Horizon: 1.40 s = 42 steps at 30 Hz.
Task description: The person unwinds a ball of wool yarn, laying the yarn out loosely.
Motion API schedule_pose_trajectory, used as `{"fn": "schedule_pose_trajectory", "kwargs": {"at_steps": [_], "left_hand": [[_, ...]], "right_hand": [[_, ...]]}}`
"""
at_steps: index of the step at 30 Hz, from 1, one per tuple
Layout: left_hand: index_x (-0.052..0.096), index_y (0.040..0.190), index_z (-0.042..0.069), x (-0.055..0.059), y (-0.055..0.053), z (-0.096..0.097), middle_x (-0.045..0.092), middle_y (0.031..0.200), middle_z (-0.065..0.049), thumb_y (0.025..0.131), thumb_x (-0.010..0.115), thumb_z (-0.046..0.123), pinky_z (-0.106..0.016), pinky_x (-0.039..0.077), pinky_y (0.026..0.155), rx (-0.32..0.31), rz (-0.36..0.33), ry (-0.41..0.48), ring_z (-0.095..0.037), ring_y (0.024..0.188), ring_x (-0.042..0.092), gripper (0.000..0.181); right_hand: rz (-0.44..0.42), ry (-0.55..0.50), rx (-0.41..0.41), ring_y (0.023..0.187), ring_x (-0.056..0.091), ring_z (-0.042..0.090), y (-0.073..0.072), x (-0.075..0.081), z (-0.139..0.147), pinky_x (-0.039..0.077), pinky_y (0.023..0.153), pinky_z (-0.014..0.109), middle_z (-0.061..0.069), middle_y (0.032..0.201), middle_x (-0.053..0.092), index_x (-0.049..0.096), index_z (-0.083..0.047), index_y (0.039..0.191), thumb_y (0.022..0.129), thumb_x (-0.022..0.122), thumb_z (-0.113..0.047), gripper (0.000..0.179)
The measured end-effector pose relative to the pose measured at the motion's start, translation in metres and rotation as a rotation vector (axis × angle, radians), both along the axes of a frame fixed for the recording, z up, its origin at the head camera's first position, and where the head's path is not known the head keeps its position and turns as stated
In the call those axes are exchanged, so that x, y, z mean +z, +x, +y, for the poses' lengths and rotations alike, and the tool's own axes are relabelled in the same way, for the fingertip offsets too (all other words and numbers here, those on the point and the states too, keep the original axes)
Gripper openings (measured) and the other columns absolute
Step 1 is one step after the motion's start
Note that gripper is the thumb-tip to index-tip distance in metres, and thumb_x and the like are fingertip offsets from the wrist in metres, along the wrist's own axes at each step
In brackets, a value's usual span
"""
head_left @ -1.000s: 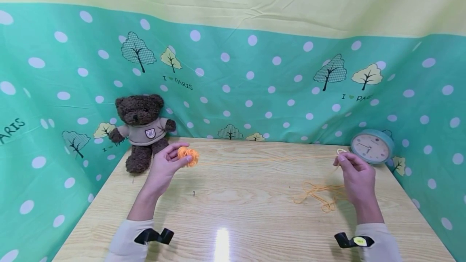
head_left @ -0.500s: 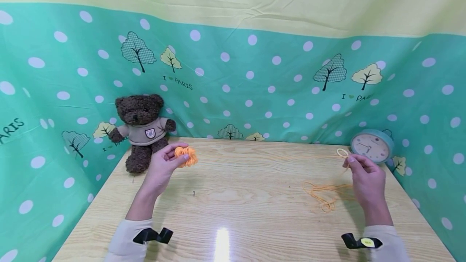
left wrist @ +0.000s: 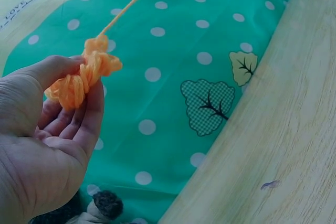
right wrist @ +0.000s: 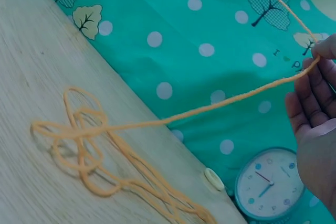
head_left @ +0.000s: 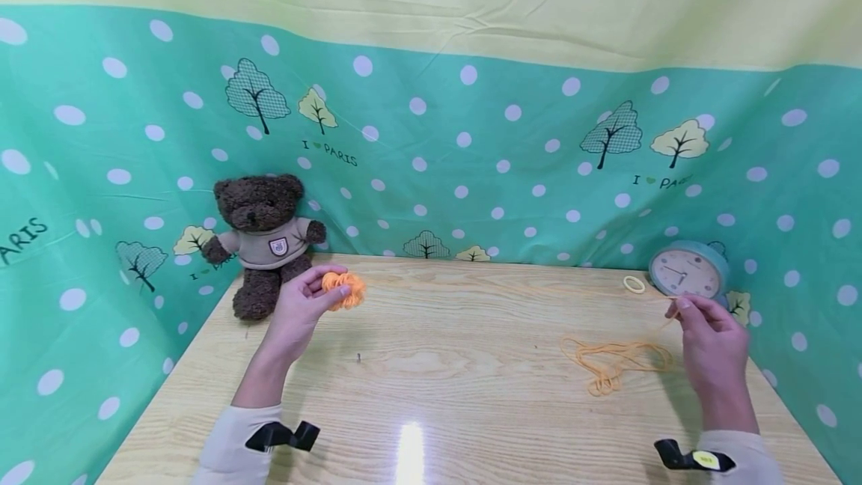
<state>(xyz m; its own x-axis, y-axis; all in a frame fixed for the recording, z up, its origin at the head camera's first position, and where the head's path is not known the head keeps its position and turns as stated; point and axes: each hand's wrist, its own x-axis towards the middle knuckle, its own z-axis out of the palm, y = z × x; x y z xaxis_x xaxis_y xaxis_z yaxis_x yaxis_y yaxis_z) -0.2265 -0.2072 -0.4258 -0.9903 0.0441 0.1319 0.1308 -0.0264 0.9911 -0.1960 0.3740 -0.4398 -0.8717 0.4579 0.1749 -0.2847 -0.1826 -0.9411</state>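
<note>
As the right grip (head_left: 715, 339), pinching the strand (right wrist: 231, 99), moved farther outward, more length apparently came off the yarn bundle (left wrist: 77, 88) held in the left grip (head_left: 300, 310).

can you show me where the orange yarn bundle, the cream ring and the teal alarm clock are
Orange yarn bundle (left wrist: 83, 81): left wrist view, on the middle of its gathered strands.
Cream ring (right wrist: 212, 179): right wrist view, on its band.
Teal alarm clock (head_left: 685, 274): head view, on its dial.

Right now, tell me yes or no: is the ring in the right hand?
No, the right hand pinches the yarn, while the ring lies apart from it on the table.
</note>
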Motion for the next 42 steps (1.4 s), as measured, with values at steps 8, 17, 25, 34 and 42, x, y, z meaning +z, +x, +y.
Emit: {"fn": "schedule_pose_trajectory", "kwargs": {"at_steps": [8,17,25,34,42], "left_hand": [[0.063,0.124,0.002,0.0,0.0,0.0,0.075,0.099,0.009,0.094,0.075,0.007,-0.019,0.061,0.076,0.008,0.001,-0.003,-0.004,0.089,0.072,0.032],[0.064,0.119,0.002,-0.001,-0.001,0.0,0.074,0.098,0.008,0.094,0.075,0.006,-0.019,0.06,0.075,0.057,-0.003,0.015,-0.005,0.089,0.071,0.028],[0.065,0.116,0.006,0.0,-0.001,0.0,0.075,0.099,0.011,0.094,0.077,0.01,-0.019,0.06,0.076,0.096,-0.016,-0.002,-0.004,0.091,0.071,0.025],[0.065,0.113,0.007,0.001,-0.001,-0.001,0.075,0.097,0.011,0.094,0.076,0.009,-0.017,0.059,0.076,0.149,-0.019,0.04,-0.003,0.091,0.071,0.022],[0.066,0.111,0.014,0.001,-0.002,-0.003,0.076,0.099,0.011,0.095,0.075,0.009,-0.016,0.058,0.077,0.144,-0.006,0.123,-0.002,0.092,0.07,0.019]], "right_hand": [[0.008,0.019,-0.016,0.087,0.064,0.01,0.006,0.001,0.006,0.055,0.085,0.009,-0.001,0.096,0.069,0.073,0.001,0.107,0.099,0.069,-0.008,0.013],[0.022,0.004,-0.029,0.091,0.063,0.012,0.012,0.005,0.008,0.054,0.087,0.009,0.001,0.098,0.07,0.073,0.002,0.108,0.099,0.068,-0.007,0.014],[0.158,-0.1,-0.05,0.083,0.065,0.016,0.011,0.001,0.012,0.057,0.081,0.017,0.006,0.094,0.07,0.072,0.009,0.103,0.099,0.063,0.005,0.011],[0.206,-0.163,0.01,0.081,0.066,0.017,0.015,-0.008,0.023,0.058,0.078,0.02,0.008,0.092,0.07,0.072,0.009,0.103,0.099,0.058,0.01,0.014],[0.229,-0.17,0.047,0.08,0.068,0.017,0.016,-0.017,0.032,0.059,0.077,0.021,0.008,0.089,0.072,0.072,0.009,0.098,0.099,0.056,0.013,0.016]]}}
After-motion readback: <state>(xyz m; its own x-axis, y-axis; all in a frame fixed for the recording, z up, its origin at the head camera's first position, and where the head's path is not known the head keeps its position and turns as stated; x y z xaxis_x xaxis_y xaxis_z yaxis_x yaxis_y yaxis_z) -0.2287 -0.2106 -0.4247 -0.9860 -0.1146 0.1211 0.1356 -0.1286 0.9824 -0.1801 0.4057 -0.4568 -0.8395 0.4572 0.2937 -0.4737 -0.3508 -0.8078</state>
